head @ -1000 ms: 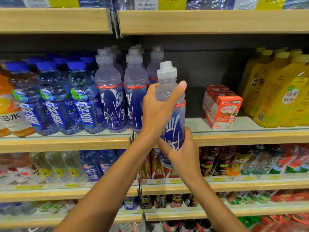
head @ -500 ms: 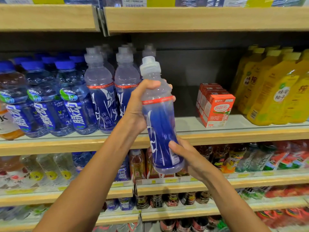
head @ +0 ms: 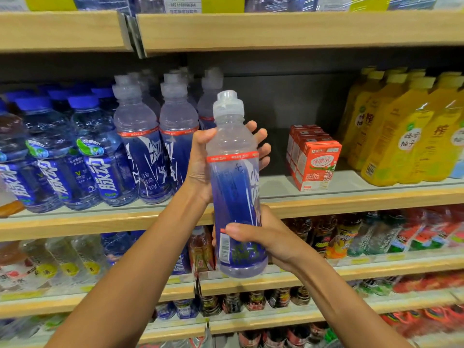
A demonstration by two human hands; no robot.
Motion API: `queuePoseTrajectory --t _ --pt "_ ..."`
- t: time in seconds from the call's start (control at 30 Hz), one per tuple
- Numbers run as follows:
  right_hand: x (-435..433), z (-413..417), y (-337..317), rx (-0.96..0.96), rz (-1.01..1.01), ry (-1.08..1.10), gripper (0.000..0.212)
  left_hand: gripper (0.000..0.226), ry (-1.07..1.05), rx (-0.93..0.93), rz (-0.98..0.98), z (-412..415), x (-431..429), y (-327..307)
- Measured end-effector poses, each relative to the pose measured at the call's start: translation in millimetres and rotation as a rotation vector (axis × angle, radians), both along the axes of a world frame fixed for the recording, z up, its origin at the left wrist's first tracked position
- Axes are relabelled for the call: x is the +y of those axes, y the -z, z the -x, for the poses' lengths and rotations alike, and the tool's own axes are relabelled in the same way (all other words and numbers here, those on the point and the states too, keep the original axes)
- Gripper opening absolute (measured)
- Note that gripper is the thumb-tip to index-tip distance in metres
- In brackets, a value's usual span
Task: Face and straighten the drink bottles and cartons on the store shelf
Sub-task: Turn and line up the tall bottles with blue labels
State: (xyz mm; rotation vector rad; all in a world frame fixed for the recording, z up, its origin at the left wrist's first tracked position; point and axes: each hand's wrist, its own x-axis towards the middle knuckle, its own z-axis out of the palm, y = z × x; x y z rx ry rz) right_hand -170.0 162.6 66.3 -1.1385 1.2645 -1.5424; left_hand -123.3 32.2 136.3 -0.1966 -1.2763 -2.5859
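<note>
Bare forearms [head: 140, 259], bare left hand [head: 199, 169], right hand [head: 268, 237]

A bottle [head: 233, 187] is held upright in front of the middle shelf [head: 351, 199], gripped near its shoulder by the left hand [head: 198, 167] and near its base by the right hand [head: 271, 237]. Behind it and to its left, matching bottles [head: 143, 159] are lined up on that shelf. To its right, across a gap, cartons [head: 316, 162] are ranged front to back, with tall bottles [head: 401, 141] farther right.
</note>
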Motion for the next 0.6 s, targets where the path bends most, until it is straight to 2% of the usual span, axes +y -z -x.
queuePoseTrajectory --t 0.07,0.13,0.2,0.33,0.37,0.47,0.6 --pt "0.9 1.9 -1.0 0.084 -0.004 0.121 0.044 0.062 0.094 0.071 0.002 2.3 -7.0 -1.8" --pt "1.6 5.5 -2.6 0.163 -0.005 0.234 0.055 0.049 0.029 0.024 0.141 1.0 -14.3 -4.3" --pt "1.4 11.0 -4.0 0.200 0.030 0.332 0.055 0.035 -0.111 -0.077 0.311 1.7 -15.5 -5.7" --pt "-4.2 29.1 -5.3 0.319 0.085 0.546 0.059 0.028 -0.495 -0.170 0.467 5.3 -12.6 6.1" --pt "-6.6 34.8 -5.7 0.364 0.096 0.597 0.059 0.025 -0.618 -0.181 0.590 3.4 -12.4 13.5" --pt "-15.9 50.9 -5.5 0.431 0.131 0.723 0.057 0.018 -0.876 -0.144 1.268 -6.2 -16.6 49.0" --pt "-34.9 68.2 -0.6 0.450 0.117 0.845 0.058 0.031 -0.901 -0.078 1.905 -13.5 -26.8 85.4"
